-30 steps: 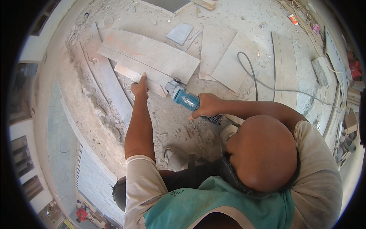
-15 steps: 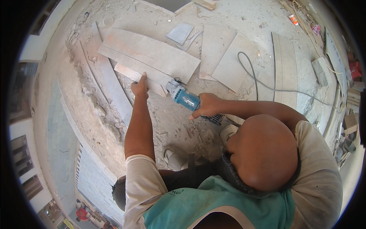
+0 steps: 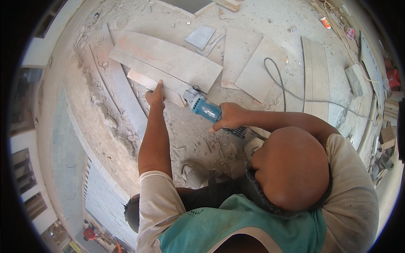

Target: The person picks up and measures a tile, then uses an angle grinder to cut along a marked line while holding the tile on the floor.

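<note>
A long grey tile (image 3: pixel 173 55) lies on the dusty ground, with a straight dark line running lengthwise between it and a narrower tile strip (image 3: pixel 141 78) on its near side. My left hand (image 3: pixel 155 97) is closed on the strip's near edge, thumb on top and the other fingers partly hidden at the edge. Wrapped round the body of a blue angle grinder (image 3: pixel 204 106) is my right hand (image 3: pixel 231 116). The grinder's head touches or nearly touches the tile at the right end of the dark line. Its disc shows only as a thin edge.
Flat tiles (image 3: pixel 259 67) lie to the right, beside the looping grey cable (image 3: pixel 278 78). A long bluish tile strip (image 3: pixel 128 95) lies to the left. Rubble (image 3: pixel 211 147) covers the near ground. At the far right are a rough block (image 3: pixel 356 80) and long boards (image 3: pixel 315 71).
</note>
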